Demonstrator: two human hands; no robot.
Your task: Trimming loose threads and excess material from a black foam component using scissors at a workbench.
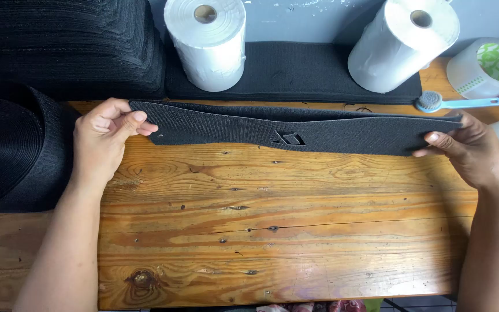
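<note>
Black ribbed elastic fabric, cut as a long flat band (295, 130) with a small angular emblem near its middle, is stretched out level just above the wooden plank tabletop (272, 231), held at both ends. The left hand (106, 138) has its grip clamped on the band's left end, thumb on top and fingers curled under the edge; the right hand (473, 151) pinches the right end in the same way, thumb pressed on the upper face. The band lies across the far half of the tabletop, slightly bowed at the centre, its front edge dipping near the emblem. Behind it a second flat black fabric strip (295, 72) rests against the wall, with two white rolls of thin plastic film (208, 43) (401, 43) standing on it. To the left sit a tall stack of black fabric pieces (64, 46) and a large coil of black webbing (12, 150). To the right lie a small blue-handled brush (454, 104) and two rolls of tape with green circles (486, 68). As a judgement, the step in hand looks like straightening or checking the band by pulling it taut; any further handling would call for even tension at both ends so the ribbed cloth stays flat and does not twist.
</note>
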